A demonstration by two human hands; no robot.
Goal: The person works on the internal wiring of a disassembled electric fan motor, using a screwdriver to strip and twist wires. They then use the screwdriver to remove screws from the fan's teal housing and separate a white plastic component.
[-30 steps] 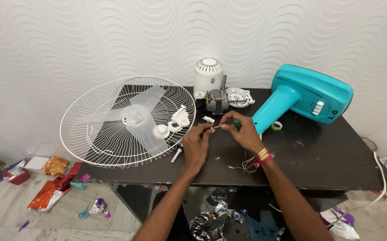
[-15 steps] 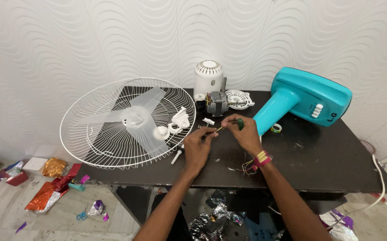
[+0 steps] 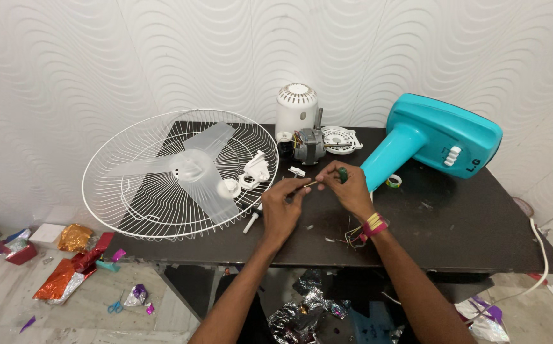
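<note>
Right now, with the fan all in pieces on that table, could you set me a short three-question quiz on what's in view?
1. True or false: the teal fan base lies on its side on the dark table.
2. Which hand wears bands at the wrist? A) left B) right C) neither
3. Fill in: the clear fan blade rests inside the white wire ____.

Key:
1. True.
2. B: the right hand has bands at its wrist; the left hand has a bare wrist. Both pinch a thin wire between them.
3. Grille: the blade lies in the wire grille, left of the hands, with the grey motor behind them.
</note>
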